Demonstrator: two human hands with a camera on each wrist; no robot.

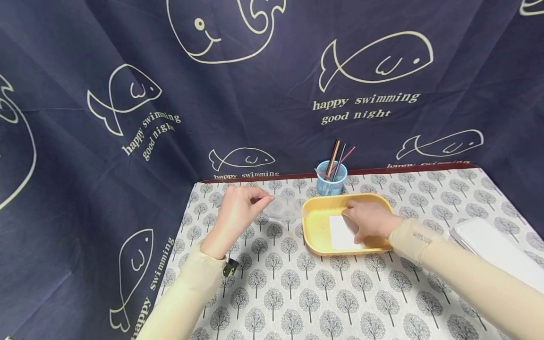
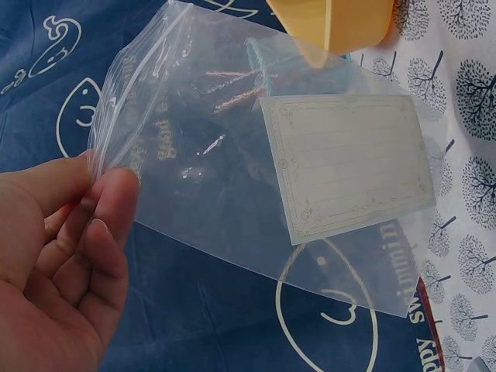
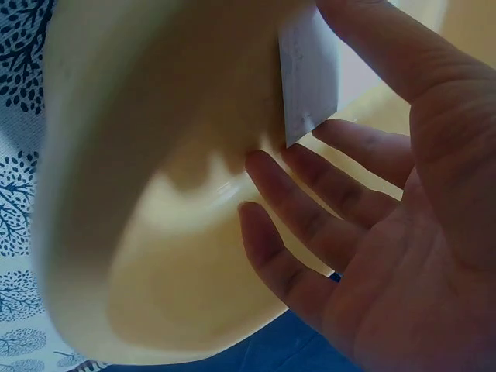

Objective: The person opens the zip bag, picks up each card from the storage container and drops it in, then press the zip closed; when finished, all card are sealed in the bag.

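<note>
Table [image 1: 293, 293] under a tree-print cloth

On the white cloth [image 1: 265, 326] sit a yellow tray [image 1: 315, 233], a blue cup [image 1: 329, 188] just behind it by the back edge, and a flat white object [image 1: 497, 248] to the tray's right.

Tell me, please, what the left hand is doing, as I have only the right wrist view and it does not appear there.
Observer: The left hand pinches a clear zip bag near its zip end.
Operator: Thank you; would you say the bag is empty?
Observer: It does not look so: a pale card with a printed border shows within its outline, apparently inside.
Operator: And may I ask what stands beyond the yellow tray, near the curtain?
Observer: A light blue cup stands there, with slim sticks, probably pencils, poking out of its top.
</note>
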